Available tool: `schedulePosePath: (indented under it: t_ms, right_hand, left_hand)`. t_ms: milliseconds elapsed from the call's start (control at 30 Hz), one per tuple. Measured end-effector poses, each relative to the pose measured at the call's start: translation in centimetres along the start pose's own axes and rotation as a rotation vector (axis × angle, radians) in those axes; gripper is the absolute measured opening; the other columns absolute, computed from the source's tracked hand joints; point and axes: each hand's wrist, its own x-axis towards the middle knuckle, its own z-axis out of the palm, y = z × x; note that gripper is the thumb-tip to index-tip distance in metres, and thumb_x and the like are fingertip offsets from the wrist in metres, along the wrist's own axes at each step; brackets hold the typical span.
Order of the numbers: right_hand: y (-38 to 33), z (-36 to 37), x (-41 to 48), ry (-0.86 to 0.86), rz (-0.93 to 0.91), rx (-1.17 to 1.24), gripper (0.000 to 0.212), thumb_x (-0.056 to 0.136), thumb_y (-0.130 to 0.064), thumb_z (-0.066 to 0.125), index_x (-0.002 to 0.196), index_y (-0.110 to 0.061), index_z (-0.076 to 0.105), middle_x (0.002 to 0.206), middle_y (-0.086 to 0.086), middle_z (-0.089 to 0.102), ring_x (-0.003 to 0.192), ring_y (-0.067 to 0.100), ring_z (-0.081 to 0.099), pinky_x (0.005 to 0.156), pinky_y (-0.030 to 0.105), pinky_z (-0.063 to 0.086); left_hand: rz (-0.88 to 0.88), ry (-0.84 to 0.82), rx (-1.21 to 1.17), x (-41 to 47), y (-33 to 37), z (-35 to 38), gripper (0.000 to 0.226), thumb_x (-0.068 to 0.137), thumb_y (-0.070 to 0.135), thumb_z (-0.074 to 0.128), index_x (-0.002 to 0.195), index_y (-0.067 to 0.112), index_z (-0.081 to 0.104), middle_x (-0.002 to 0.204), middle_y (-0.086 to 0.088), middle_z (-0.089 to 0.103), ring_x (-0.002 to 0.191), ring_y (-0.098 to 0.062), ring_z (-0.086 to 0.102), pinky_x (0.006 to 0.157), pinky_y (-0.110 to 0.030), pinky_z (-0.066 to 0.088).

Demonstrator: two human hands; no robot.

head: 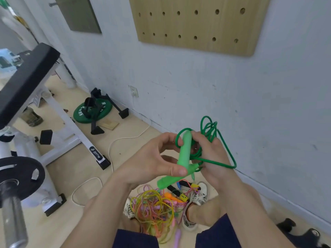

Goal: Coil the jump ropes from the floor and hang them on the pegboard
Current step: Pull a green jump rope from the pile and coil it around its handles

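Gripped by the left hand (155, 158) is a handle of the green jump rope (184, 149), its loops seemingly by the right hand (213, 158); coiling nearly done, hanging on the pegboard (197, 24) is called for.

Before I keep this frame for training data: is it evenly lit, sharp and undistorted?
Head view: soft, even light, no hard shadows. Head view: green jump rope, left hand and right hand fairly sharp; barbell at the left edge smeared. Head view: wide-angle stretch toward corners.
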Motion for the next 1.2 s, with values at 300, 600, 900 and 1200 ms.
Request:
schedulePosePath:
  t_ms: [300,600,900,1200]
  right_hand:
    - [-0.9,0.3,-1.4,-0.053,0.08,0.114,0.023,0.089,-0.017,0.061,0.075,0.001,0.058,0.061,0.006,0.047,0.04,0.01,0.025,0.034,0.02,0.021]
    - [-3.0,0.4,-3.8,-0.311,0.07,0.059,0.032,0.081,-0.027,0.069,0.101,-0.002,0.066,0.072,0.004,0.056,0.043,0.006,0.031,0.037,0.016,0.023]
    - [-3.5,0.1,-4.1,-0.274,0.004,0.059,0.027,0.081,-0.027,0.073,0.093,-0.007,0.059,0.078,0.014,0.05,0.046,0.01,0.037,0.041,0.019,0.024]
    - [-2.7,0.4,-4.4,-0.292,0.003,0.124,0.031,0.078,-0.021,0.07,0.101,0.0,0.069,0.073,0.007,0.062,0.053,0.011,0.047,0.039,0.016,0.029]
  left_hand:
    - [0.054,0.51,0.179,-1.0,1.6,2.3,0.026,0.064,0.029,0.083,0.081,0.018,0.067,0.064,0.002,0.072,0.054,-0.002,0.062,0.055,-0.016,0.048]
    - [0.163,0.434,0.182,-1.9,1.8,1.7,0.04,0.071,0.003,0.08,0.098,0.027,0.064,0.084,0.012,0.074,0.083,-0.004,0.069,0.078,-0.017,0.051]
    - [0.318,0.551,0.601,-1.3,0.1,4.0,0.027,0.08,0.055,0.065,0.092,0.048,0.042,0.092,0.02,0.059,0.085,-0.001,0.056,0.07,-0.012,0.042]
    - [0.439,0.648,0.792,-1.3,0.9,1.9,0.025,0.088,0.039,0.057,0.093,0.015,0.063,0.109,0.002,0.052,0.101,-0.012,0.05,0.087,-0.015,0.039]
